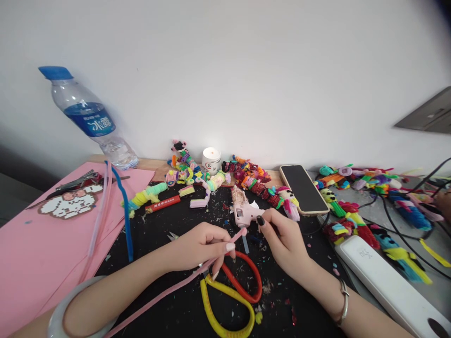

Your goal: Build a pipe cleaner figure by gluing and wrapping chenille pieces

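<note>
Left fingers (222, 249) pinched, right fingers (267, 229) curled inward.

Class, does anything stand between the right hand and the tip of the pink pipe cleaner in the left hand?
Nothing visible fills the gap between the right hand and the pink pipe cleaner's tip. The glue gun lies just beyond it, and the scissor handles on the nearer side.

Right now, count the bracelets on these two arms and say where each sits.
2: a pale bangle around the left forearm and a silver bracelet around the right wrist.
</note>
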`<state>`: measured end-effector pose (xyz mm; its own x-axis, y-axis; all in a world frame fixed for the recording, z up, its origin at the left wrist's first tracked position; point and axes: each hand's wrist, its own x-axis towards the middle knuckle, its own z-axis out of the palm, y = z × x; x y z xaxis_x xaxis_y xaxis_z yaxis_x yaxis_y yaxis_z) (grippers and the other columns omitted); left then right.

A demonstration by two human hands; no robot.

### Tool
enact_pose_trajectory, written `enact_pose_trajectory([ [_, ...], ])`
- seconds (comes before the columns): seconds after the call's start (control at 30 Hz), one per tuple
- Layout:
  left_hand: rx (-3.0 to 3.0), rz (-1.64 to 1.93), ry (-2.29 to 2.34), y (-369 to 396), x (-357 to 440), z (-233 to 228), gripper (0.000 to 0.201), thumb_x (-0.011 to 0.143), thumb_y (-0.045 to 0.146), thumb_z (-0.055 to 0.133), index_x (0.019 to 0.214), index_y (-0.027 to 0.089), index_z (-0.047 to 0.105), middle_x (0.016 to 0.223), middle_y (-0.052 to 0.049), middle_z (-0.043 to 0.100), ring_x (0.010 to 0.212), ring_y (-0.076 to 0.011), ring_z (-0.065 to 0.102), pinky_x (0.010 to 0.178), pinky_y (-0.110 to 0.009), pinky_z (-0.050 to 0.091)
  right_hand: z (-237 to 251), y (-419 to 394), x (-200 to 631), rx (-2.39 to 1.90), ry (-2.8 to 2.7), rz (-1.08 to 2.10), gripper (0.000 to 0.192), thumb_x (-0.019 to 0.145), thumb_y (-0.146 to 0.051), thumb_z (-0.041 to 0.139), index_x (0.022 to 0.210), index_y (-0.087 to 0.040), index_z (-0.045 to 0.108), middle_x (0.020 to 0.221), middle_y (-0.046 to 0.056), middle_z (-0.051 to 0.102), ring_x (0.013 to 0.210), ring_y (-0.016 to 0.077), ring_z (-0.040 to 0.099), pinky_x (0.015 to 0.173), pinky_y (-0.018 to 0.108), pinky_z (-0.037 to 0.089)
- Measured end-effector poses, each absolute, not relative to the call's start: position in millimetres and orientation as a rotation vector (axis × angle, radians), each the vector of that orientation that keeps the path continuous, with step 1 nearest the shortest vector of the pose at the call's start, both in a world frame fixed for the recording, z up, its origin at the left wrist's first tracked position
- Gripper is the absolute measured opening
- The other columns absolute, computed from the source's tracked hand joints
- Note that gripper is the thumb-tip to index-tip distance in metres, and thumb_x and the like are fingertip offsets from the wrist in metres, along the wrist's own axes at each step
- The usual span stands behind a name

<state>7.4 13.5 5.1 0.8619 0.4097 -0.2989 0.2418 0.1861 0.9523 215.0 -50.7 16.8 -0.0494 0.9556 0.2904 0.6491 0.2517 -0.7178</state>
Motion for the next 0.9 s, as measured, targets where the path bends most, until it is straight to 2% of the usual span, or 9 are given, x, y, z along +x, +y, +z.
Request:
enact_pose_trajectory([
  [0.1, 1.317, 0.227, 0.648, 14.5, 9.3, 1.1, 0.028, 0.087, 0.037, 0.047, 0.077, 0.013, 0.058, 0.045, 0.003, 0.058, 0.028, -0.0032, 0.038, 0.031, -0.012, 0.027, 12.1, -44.2, 224.6, -1.550, -1.827, 0.240, 0.026, 0.089, -0.019, 0.041, 0.063, -0.020, 0.037, 0.058, -0.003, 0.038, 0.055, 0.0120, 0.038, 0.053, 0.025, 0.030],
  [0.2, 1.250, 0.376, 0.725, 15.8, 10.9, -1.9, 0.027, 0.086, 0.039, 0.048, 0.078, 0.014, 0.056, 0.045, 0.003, 0.057, 0.026, -0.0032, 0.036, 0.028, -0.012, 0.025, 5.5, -36.7, 230.3, -1.584, -1.924, 0.081, 0.022, 0.089, -0.017, 0.040, 0.067, -0.020, 0.041, 0.065, 0.001, 0.047, 0.064, 0.0159, 0.043, 0.059, 0.028, 0.033],
  [0.37, 1.222, 0.497, 0.852, 16.3, 12.2, -1.4, 0.026, 0.083, 0.041, 0.051, 0.078, 0.015, 0.054, 0.048, 0.004, 0.057, 0.025, -0.0049, 0.040, 0.024, -0.012, 0.027, 0.5, -32.4, 232.7, -1.612, -1.833, 0.093, 0.013, 0.087, -0.015, 0.039, 0.076, -0.020, 0.044, 0.072, 0.002, 0.050, 0.067, 0.0168, 0.047, 0.060, 0.028, 0.037],
  [0.53, 1.257, 0.491, 0.862, 16.2, 12.3, -0.8, 0.025, 0.084, 0.041, 0.050, 0.080, 0.016, 0.055, 0.048, 0.004, 0.057, 0.027, -0.0053, 0.042, 0.025, -0.011, 0.029, 4.0, -35.4, 232.0, -1.596, -1.753, 0.199, 0.031, 0.090, -0.021, 0.036, 0.060, -0.022, 0.028, 0.056, -0.004, 0.035, 0.053, 0.0124, 0.038, 0.049, 0.025, 0.029],
  [0.6, 1.261, 0.492, 0.858, 16.3, 12.3, -1.2, 0.025, 0.084, 0.040, 0.050, 0.079, 0.016, 0.054, 0.048, 0.004, 0.057, 0.028, -0.0049, 0.043, 0.025, -0.010, 0.028, 4.3, -35.7, 231.8, -1.591, -1.715, 0.278, 0.035, 0.091, -0.023, 0.037, 0.057, -0.022, 0.026, 0.053, -0.005, 0.032, 0.049, 0.0112, 0.035, 0.047, 0.025, 0.027],
  [0.67, 1.258, 0.497, 0.855, 16.3, 12.3, -1.4, 0.025, 0.085, 0.040, 0.050, 0.078, 0.017, 0.054, 0.048, 0.004, 0.057, 0.028, -0.0049, 0.042, 0.025, -0.010, 0.028, 3.7, -35.0, 231.9, -1.573, -1.680, 0.367, 0.033, 0.090, -0.023, 0.038, 0.058, -0.021, 0.033, 0.053, -0.004, 0.038, 0.050, 0.0111, 0.038, 0.048, 0.024, 0.030],
  [0.77, 1.256, 0.511, 0.857, 16.5, 12.5, -0.9, 0.025, 0.084, 0.041, 0.050, 0.077, 0.017, 0.054, 0.048, 0.005, 0.057, 0.027, -0.0050, 0.042, 0.025, -0.011, 0.028, 2.1, -32.9, 232.2, -1.548, -1.642, 0.434, 0.020, 0.088, -0.021, 0.042, 0.068, -0.020, 0.047, 0.064, -0.001, 0.051, 0.058, 0.0126, 0.046, 0.053, 0.024, 0.037],
  [0.9, 1.252, 0.509, 0.875, 16.5, 12.8, 0.5, 0.025, 0.084, 0.041, 0.050, 0.079, 0.017, 0.054, 0.049, 0.004, 0.057, 0.028, -0.0056, 0.043, 0.025, -0.012, 0.030, -0.1, -30.5, 232.2, -1.542, -1.624, 0.418, 0.011, 0.085, -0.018, 0.046, 0.076, -0.020, 0.051, 0.073, 0.002, 0.057, 0.066, 0.0152, 0.052, 0.057, 0.025, 0.041],
])
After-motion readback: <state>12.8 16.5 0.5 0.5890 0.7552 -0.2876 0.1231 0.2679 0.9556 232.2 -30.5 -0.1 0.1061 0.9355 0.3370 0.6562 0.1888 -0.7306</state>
